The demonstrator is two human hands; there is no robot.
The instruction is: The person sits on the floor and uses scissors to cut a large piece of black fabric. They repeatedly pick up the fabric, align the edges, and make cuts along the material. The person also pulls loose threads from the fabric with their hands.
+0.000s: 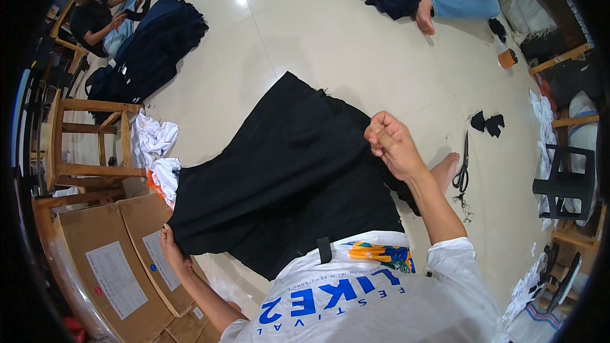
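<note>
A large black cloth [273,159] lies spread over my lap and the floor in front of me. My left hand [175,248] grips its lower left edge. Above the cloth's right edge, my right hand [389,143] is closed in a pinch; whatever is between the fingertips is hidden or too small to make out. A pair of black scissors [462,171] lies on the floor right of my bare foot [445,171], with small black scraps [488,124] beyond it.
A wooden stool [70,140], white cloths [155,130] and cardboard boxes [101,267] stand or lie left. Two people [95,28] [464,3] sit with dark garment piles [159,44] at upper left and upper right. A black plastic stool [565,184] is at right.
</note>
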